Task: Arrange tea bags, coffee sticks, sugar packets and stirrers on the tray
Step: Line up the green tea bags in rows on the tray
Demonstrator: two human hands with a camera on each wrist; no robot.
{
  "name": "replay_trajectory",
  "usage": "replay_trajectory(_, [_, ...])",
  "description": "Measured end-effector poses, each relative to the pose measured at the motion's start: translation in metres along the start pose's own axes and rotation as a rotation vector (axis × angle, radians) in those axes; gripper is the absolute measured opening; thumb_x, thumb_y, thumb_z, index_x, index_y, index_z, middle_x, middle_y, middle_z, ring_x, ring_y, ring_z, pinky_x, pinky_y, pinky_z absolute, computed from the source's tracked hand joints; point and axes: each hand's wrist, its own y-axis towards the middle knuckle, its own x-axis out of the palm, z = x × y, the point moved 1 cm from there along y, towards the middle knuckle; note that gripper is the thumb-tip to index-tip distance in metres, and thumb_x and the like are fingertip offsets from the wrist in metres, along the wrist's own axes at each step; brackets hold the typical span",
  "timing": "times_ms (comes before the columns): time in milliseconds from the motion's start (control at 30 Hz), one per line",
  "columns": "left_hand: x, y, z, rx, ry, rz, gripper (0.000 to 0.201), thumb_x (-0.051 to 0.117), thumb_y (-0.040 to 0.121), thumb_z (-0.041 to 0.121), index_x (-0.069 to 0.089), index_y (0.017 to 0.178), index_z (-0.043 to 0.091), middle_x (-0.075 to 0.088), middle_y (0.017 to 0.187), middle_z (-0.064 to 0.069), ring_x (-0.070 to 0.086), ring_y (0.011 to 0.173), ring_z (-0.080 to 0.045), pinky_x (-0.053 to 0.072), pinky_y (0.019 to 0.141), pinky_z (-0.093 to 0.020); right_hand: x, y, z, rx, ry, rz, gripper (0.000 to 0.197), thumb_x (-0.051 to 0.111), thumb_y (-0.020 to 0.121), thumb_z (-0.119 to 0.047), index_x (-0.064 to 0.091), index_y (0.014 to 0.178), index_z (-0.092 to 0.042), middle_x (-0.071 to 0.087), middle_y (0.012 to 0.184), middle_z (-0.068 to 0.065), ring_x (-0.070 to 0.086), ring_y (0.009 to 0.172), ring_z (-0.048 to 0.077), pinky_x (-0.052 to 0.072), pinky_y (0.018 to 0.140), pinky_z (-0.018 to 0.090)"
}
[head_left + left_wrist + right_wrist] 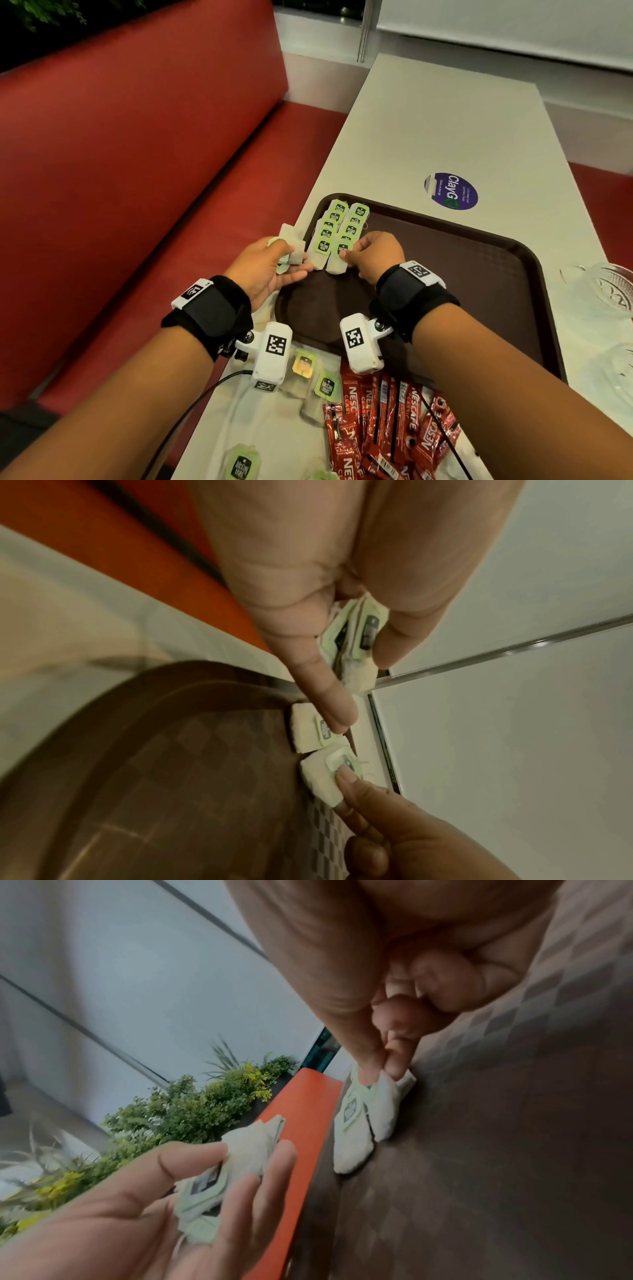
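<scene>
A brown tray lies on the white table. Two rows of green-tagged tea bags overlap in its far left corner. My right hand pinches the nearest tea bag of the right row between thumb and forefinger; the right wrist view shows that bag lying on the tray. My left hand holds a small stack of tea bags beside the tray's left edge, thumb on top; this stack sits between thumb and fingers. Red coffee sticks lie in a heap near me.
Loose tea bags lie on the table near me, left of the coffee sticks. A cut-glass dish stands right of the tray. A purple round sticker marks the table beyond it. A red bench runs along the left.
</scene>
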Motion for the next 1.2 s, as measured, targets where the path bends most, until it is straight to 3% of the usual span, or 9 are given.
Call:
replay_trajectory(133, [0.001,-0.003,0.001,-0.01,-0.013,-0.022,0.013,0.037,0.096,0.003,0.048,0.09,0.005,0.067,0.103,-0.023,0.071,0.088,-0.03,0.06,0.067,-0.027,0.005,0.004,-0.002,0.029,-0.065,0.029,0.033,0.08,0.074,-0.03,0.049,0.078,-0.019,0.071,0.095,0.007,0.069,0.088,0.03,0.057,0.081,0.043])
replay_trajectory(267, [0.001,-0.005,-0.002,-0.013,0.029,-0.071,0.019,0.037,0.099,0.002,0.054,0.108,0.006,0.067,0.105,-0.02,0.073,0.079,-0.024,0.059,0.061,-0.023,0.002,0.001,-0.004,0.037,-0.125,0.017,0.038,0.079,0.075,-0.03,0.043,0.076,-0.022,0.069,0.1,0.005,0.066,0.092,0.026,0.054,0.077,0.035])
replay_trajectory(400, [0.0,-0.008,-0.003,-0.003,0.089,-0.118,0.02,0.039,0.1,0.003,0.057,0.104,0.011,0.069,0.099,-0.016,0.073,0.078,-0.022,0.058,0.061,-0.022,-0.004,-0.015,-0.02,-0.186,0.008,0.094,0.026,0.074,0.08,-0.035,0.055,0.082,-0.017,0.059,0.081,-0.003,0.055,0.077,0.015,0.041,0.063,0.027])
replay_trajectory(500, [0.0,-0.009,-0.003,-0.002,0.144,-0.161,0.018,0.041,0.101,0.004,0.057,0.107,0.009,0.069,0.097,-0.014,0.073,0.077,-0.021,0.057,0.059,-0.021,-0.004,-0.031,-0.039,-0.318,0.188,-0.088,0.022,0.069,0.084,-0.039,0.065,0.089,-0.018,0.058,0.071,-0.005,0.055,0.067,0.011,0.048,0.065,0.032])
replay_trajectory(633, [0.002,-0.011,-0.003,0.011,0.237,-0.176,0.014,0.047,0.099,0.005,0.057,0.107,0.01,0.069,0.093,-0.012,0.072,0.072,-0.017,0.057,0.058,-0.02,-0.004,-0.041,-0.046,-0.342,0.16,-0.268,0.013,0.066,0.089,-0.02,0.066,0.096,-0.008,0.065,0.078,0.002,0.059,0.065,0.01,0.046,0.054,0.013])
replay_trajectory(833, [-0.006,-0.01,-0.003,0.048,0.177,-0.059,0.026,0.046,0.1,0.005,0.049,0.124,0.011,0.067,0.097,-0.016,0.071,0.066,-0.014,0.056,0.054,-0.019,-0.008,-0.043,-0.036,-0.228,0.499,-0.156,0.012,0.064,0.088,-0.001,0.058,0.08,-0.009,0.061,0.067,0.008,0.059,0.052,0.011,0.05,0.049,0.017])
replay_trajectory(967, [-0.009,-0.01,-0.002,0.124,0.242,0.007,0.056,0.035,0.098,-0.005,0.03,0.141,0.032,0.056,0.119,-0.008,0.072,0.073,-0.019,0.056,0.057,-0.022,-0.007,-0.05,-0.033,-0.301,0.496,-0.032,0.012,0.069,0.083,-0.002,0.06,0.08,-0.009,0.062,0.067,0.003,0.06,0.061,0.015,0.054,0.057,0.025])
replay_trajectory(1033, [-0.002,-0.014,0.0,0.155,0.324,-0.043,0.057,0.029,0.096,-0.01,0.039,0.13,0.035,0.053,0.113,-0.001,0.07,0.075,-0.021,0.056,0.057,-0.022,-0.004,-0.056,-0.032,-0.357,0.411,-0.022,0.013,0.074,0.079,-0.004,0.063,0.078,-0.012,0.061,0.07,0.001,0.059,0.064,0.014,0.054,0.063,0.029])
replay_trajectory(1200, [0.009,-0.015,-0.001,0.131,0.308,0.021,0.03,0.028,0.097,-0.005,0.049,0.087,0.014,0.063,0.082,-0.014,0.065,0.057,-0.015,0.052,0.05,-0.016,0.004,-0.069,-0.028,-0.377,0.353,-0.002,0.012,0.077,0.075,-0.007,0.066,0.079,-0.011,0.065,0.073,0.004,0.058,0.064,0.012,0.052,0.066,0.029])
